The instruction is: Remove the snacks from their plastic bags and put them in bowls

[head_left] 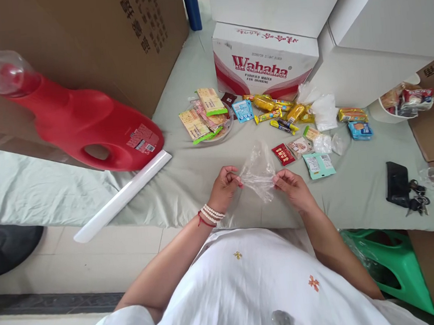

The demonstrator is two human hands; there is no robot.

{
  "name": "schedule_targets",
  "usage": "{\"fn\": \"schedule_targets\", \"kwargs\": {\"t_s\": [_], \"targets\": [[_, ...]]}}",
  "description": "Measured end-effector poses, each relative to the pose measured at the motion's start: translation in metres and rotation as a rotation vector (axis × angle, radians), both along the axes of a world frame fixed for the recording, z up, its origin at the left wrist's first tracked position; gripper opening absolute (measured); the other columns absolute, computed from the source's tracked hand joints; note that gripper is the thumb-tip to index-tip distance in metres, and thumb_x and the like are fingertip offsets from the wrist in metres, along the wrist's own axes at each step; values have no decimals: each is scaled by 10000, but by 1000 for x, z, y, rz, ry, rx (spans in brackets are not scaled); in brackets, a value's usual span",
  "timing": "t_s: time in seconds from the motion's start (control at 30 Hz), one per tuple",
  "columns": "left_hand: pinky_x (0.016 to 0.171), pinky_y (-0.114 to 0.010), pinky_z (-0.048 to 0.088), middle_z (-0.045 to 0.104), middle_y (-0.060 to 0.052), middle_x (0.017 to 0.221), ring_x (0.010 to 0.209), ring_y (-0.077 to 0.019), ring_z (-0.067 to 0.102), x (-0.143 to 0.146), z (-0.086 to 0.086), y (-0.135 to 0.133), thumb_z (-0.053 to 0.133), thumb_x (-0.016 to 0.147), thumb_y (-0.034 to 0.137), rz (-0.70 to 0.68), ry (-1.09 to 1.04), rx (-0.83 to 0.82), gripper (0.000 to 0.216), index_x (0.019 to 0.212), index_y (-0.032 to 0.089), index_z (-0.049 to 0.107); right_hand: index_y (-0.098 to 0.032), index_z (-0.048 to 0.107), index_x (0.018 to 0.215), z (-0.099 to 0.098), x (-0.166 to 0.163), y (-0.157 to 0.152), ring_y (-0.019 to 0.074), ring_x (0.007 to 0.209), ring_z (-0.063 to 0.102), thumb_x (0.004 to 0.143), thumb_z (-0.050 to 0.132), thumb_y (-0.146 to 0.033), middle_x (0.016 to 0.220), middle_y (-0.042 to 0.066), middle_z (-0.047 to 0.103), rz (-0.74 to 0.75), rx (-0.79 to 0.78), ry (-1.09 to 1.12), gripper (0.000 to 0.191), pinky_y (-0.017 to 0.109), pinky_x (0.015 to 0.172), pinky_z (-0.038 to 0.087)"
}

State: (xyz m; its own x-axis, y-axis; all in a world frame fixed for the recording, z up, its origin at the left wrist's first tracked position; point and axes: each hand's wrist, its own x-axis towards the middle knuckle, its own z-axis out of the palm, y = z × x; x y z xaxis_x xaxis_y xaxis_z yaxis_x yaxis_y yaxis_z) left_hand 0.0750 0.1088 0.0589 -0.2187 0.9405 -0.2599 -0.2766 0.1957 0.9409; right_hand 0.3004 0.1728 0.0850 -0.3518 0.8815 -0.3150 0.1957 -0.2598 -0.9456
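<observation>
Between my two hands stretches a clear plastic bag (259, 166), crumpled and thin, just above the cloth near the table's front edge. The fingers of my left hand (224, 188), with beaded bracelets at the wrist, pinch its left side. My right hand (293, 187) pinches the opposite side. Beyond the bag lie a red packet (283, 154), a beige packet (300, 147) and a mint-green packet (319, 165). A clear round dish (224, 133) with several wrapped snacks stands past my left hand.
Yellow-wrapped snacks (268, 116) lie before a Wahaha water carton (265, 61). A white tub (393, 109) of snacks stands right, beyond a black case (397, 183) with keys. A red jug (97, 124) and a white strip (124, 197) lie left.
</observation>
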Motion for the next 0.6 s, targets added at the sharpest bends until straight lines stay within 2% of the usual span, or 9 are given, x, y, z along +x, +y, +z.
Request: {"fn": "schedule_targets", "kwargs": {"t_s": [0.13, 0.2, 0.3, 0.37, 0.43, 0.53, 0.6], "targets": [[731, -280, 535, 669, 36, 717, 677, -133, 675, -1, 4, -5, 799, 749, 420, -27, -123, -127, 439, 1042, 193, 564, -237, 599, 822, -9, 9, -12, 168, 767, 594, 761, 783, -642, 799, -5, 603, -28, -78, 45, 448, 355, 823, 566], [617, -266, 520, 687, 7, 751, 670, -156, 690, 1, 7, -5, 782, 758, 529, -77, -230, -258, 504, 1072, 195, 574, -242, 592, 826, -13, 9, -18, 179, 790, 622, 773, 763, -657, 812, 2, 630, -16, -73, 31, 452, 360, 834, 570], [427, -212, 344, 696, -17, 762, 527, -124, 606, 5, 10, -2, 777, 740, 605, -135, -250, -380, 512, 979, 187, 604, -240, 598, 821, -15, 8, -23, 184, 791, 651, 782, 752, -654, 812, 8, 662, 3, -69, 13, 443, 347, 799, 576], [411, -207, 282, 682, -11, 728, 472, -80, 513, 7, 9, 2, 818, 703, 551, -132, -176, -345, 453, 842, 167, 624, -238, 601, 821, -14, 10, -23, 183, 765, 663, 764, 771, -650, 811, 6, 665, -19, -94, 18, 449, 339, 750, 584], [429, -211, 293, 655, 7, 673, 462, -65, 462, 8, 6, 5, 827, 689, 506, -91, -143, -302, 404, 768, 161, 633, -235, 598, 828, -13, 16, -23, 178, 729, 672, 723, 808, -648, 834, 6, 669, -80, -147, 35, 476, 337, 704, 593], [429, -217, 292, 618, 31, 610, 443, -68, 430, 11, 2, 5, 796, 708, 511, -12, -145, -292, 379, 781, 172, 642, -223, 587, 845, -11, 27, -23, 166, 698, 687, 685, 842, -657, 896, 24, 696, -166, -236, 44, 528, 333, 679, 603], [421, -219, 287, 603, 40, 589, 424, -68, 419, 15, -1, 4, 777, 726, 520, 13, -124, -274, 377, 802, 177, 639, -226, 592, 917, -9, 30, -25, 179, 733, 711, 736, 786, -699, 956, 53, 724, -192, -266, 27, 543, 328, 663, 605]]}}
